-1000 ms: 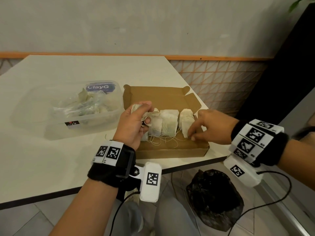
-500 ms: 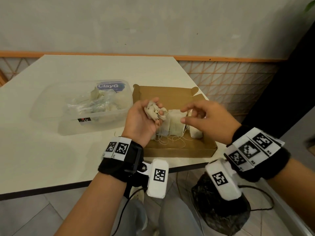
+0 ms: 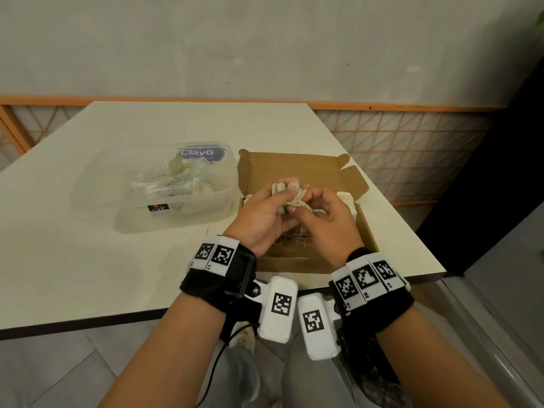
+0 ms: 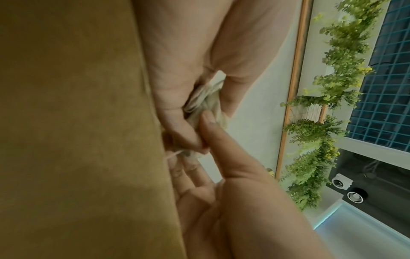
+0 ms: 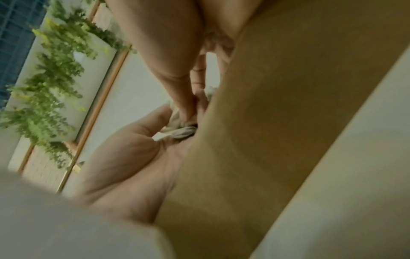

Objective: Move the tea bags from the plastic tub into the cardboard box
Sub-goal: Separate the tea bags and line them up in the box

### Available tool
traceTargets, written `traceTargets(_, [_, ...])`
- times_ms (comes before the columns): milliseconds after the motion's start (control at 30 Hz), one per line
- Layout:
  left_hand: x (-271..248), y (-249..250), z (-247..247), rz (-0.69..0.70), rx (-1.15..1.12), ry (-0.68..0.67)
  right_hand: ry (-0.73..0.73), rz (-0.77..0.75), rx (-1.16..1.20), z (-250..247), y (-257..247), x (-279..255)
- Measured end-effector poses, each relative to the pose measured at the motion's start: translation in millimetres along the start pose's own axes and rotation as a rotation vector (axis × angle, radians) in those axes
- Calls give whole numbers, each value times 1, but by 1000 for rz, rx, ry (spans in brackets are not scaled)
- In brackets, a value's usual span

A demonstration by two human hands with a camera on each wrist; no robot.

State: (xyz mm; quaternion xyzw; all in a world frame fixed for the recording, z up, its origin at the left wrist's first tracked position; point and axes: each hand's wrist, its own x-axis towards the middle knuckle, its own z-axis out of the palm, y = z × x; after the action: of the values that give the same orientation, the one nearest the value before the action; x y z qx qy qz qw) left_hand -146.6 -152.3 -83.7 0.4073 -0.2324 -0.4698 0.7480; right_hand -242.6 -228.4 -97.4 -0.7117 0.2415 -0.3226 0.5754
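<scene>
A clear plastic tub (image 3: 206, 207) with several tea bags (image 3: 179, 179) stands on the white table, left of the open cardboard box (image 3: 294, 169). Over the box, my left hand (image 3: 284, 195) grips a crumpled bunch of tea bags (image 3: 297, 198). My right hand (image 3: 304, 206) pinches that same bunch from the right. The left wrist view shows the bunch (image 4: 206, 103) in my curled left fingers, with the right thumb (image 4: 210, 126) pressed against it. More tea bags (image 3: 347, 198) lie in the box, mostly hidden by both hands. Loose strings (image 3: 291, 241) trail on the box floor.
The box sits at the table's near right corner, close to the front edge (image 3: 88, 322). A black bag (image 3: 371, 381) lies on the floor under that corner. A wall with an orange lattice panel (image 3: 406, 154) runs behind the table.
My right hand left the tea bags standing in the box and came up to the bunch. My left hand raised the bunch above the box, and both hands now hold it.
</scene>
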Motion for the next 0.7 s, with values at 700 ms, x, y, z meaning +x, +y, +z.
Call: traceTargets(700, [3,-1,-5,-31,65,143,55,170,429,-10,-5,2])
